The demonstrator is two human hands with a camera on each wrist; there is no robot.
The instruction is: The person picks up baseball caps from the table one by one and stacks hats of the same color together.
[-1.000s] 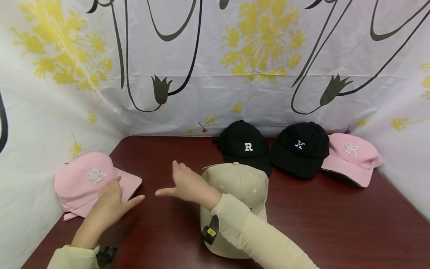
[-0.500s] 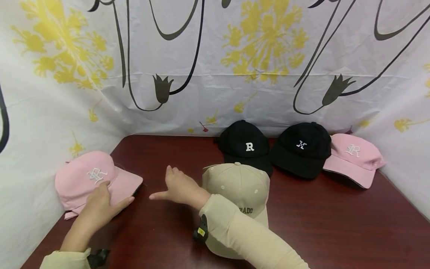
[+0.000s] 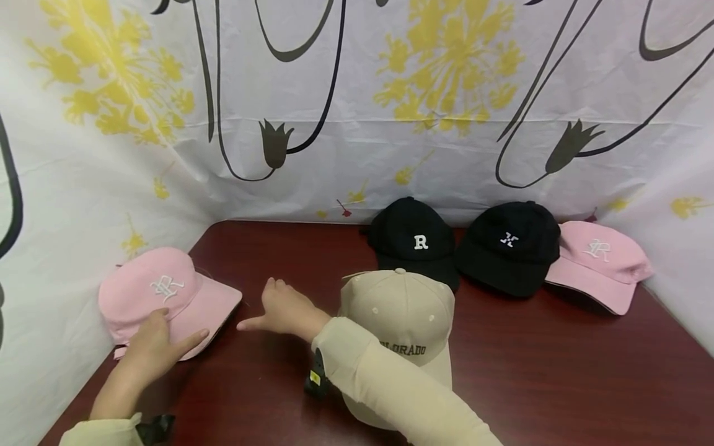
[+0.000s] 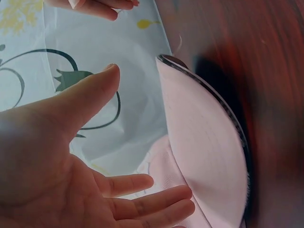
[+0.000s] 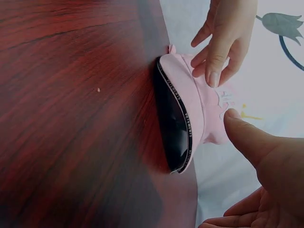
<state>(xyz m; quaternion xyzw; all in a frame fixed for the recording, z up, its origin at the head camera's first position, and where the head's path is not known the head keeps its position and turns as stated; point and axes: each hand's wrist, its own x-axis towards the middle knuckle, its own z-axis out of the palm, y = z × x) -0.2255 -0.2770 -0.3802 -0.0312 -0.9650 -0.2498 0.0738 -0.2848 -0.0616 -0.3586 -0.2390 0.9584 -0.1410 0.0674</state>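
Note:
A pink baseball cap [image 3: 139, 291] with a white letter emblem lies on the table at the left, its brim pointing right. Over the near side of its brim is my left hand [image 3: 147, 350], thumb spread from the fingers and nothing gripped. In the left wrist view the fingers of that hand overlap the seam where the crown meets the brim [image 4: 204, 142]. My right hand [image 3: 287, 313] hovers to the right of the brim, also with its thumb spread and holding nothing. From the right wrist view, the black underside [image 5: 173, 126] and lettered edging of the brim show.
A beige cap [image 3: 398, 303] with dark lettering stands mid-table, partly behind my right sleeve [image 3: 390, 378]. Behind it sit a black cap [image 3: 413, 238] with an R, another black cap [image 3: 507, 248] and a second pink cap [image 3: 602, 263]. A patterned white cloth [image 3: 312, 173] borders the dark red table [image 3: 530, 371].
Both hands have drawn left, the left one also lower along the pink cap's brim. More of the beige cap's lettering shows as the right sleeve moved left. The caps stay put on the table.

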